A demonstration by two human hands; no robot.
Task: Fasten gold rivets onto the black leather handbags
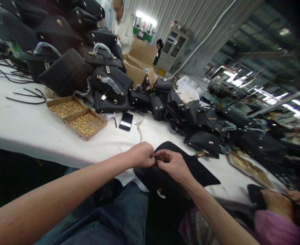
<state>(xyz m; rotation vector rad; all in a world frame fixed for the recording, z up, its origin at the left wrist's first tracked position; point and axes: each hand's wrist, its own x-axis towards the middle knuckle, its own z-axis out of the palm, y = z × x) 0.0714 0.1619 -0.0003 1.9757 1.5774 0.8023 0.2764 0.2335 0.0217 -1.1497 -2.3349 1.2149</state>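
Observation:
A black handbag [199, 172] lies across the table's front edge and my lap, its flap spread out and a gold metal piece [201, 153] at its far side. A gold fitting with a white cover [161, 193] shows on the near side. My left hand [144, 155] is closed in a fist at the bag's left edge, gripping it. My right hand [172, 164] meets it there, thumb and fingers pinched together against the bag. Whatever small part sits between the fingertips is hidden.
Two cardboard trays [104, 123] of small gold hardware stand left, beside a phone [126, 121]. Black handbags [111, 81] are piled behind and to the right. Black straps [24, 97] lie far left. At right, a co-worker's pink sleeve [277, 228] is near another hardware tray [249, 166].

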